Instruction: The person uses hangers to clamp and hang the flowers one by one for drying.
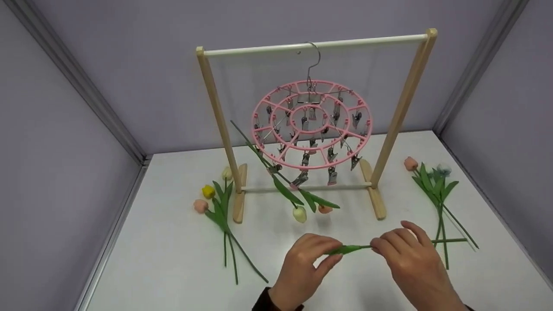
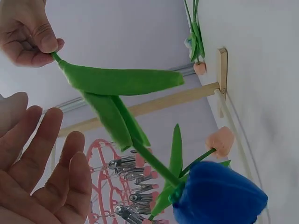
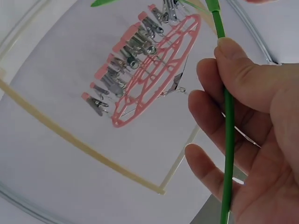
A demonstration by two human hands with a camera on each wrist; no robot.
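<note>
My right hand point(image 1: 412, 257) pinches the green stem of a blue artificial tulip point(image 2: 219, 193) between thumb and fingers. In the right wrist view the stem point(image 3: 229, 140) runs down along the palm. My left hand point(image 2: 44, 172) is beside the tulip's leaves point(image 2: 121, 81), fingers spread and relaxed with a gap to them. From the head view, its fingertips overlap the leaves and the bloom is hidden behind it. Beyond the hands hangs a pink round clip hanger point(image 1: 312, 166) with many metal clips. A white tulip point(image 1: 299, 214) and an orange tulip point(image 1: 325, 209) hang head down at its front left.
A wooden rack point(image 1: 406, 99) with a white top rod point(image 1: 371, 42) carries the hanger. Several tulips, yellow point(image 1: 208, 191), pink point(image 1: 200, 206) and white point(image 1: 227, 173), lie at the left. At the right lie more, one pink point(image 1: 411, 163), one pale blue point(image 1: 443, 169). Walls enclose the white table point(image 1: 142, 242).
</note>
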